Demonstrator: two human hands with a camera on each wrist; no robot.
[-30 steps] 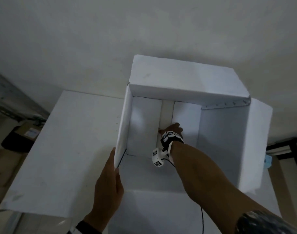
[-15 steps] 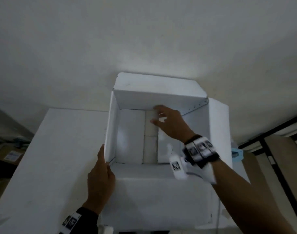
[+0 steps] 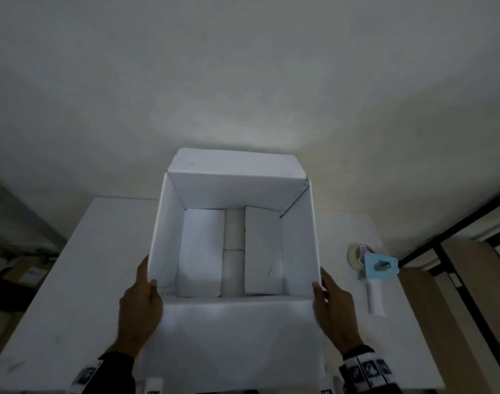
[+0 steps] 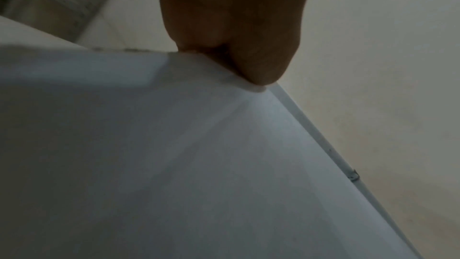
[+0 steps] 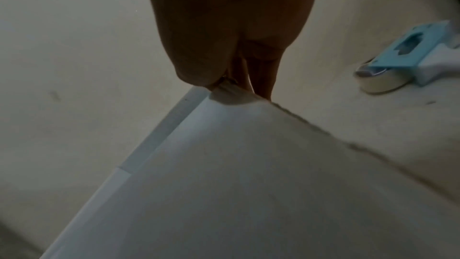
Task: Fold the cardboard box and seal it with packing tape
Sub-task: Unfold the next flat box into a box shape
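Note:
A white cardboard box [image 3: 234, 194] stands upright and open-topped on the white table [image 3: 81, 280]. Two flaps lie flat on its floor with a pale strip showing between them. The near top flap hangs out toward me and the far one leans away. My left hand [image 3: 146, 280] grips the near-left corner, thumb inside the wall. My right hand [image 3: 321, 282] grips the near-right corner the same way. In the left wrist view the left hand [image 4: 248, 66] pinches the box [image 4: 199, 164] edge. In the right wrist view the right hand [image 5: 234, 84] pinches the box [image 5: 248, 184] corner.
A blue and white packing tape dispenser [image 3: 376, 271] lies on the table right of the box, also seen in the right wrist view as the tape dispenser [image 5: 410, 52]. Brown cartons and a dark frame stand beyond the table's sides. A pale wall rises behind.
My right hand came out of the box and took hold of its near-right corner. The box settled upright and square to me, and the tape dispenser came into view.

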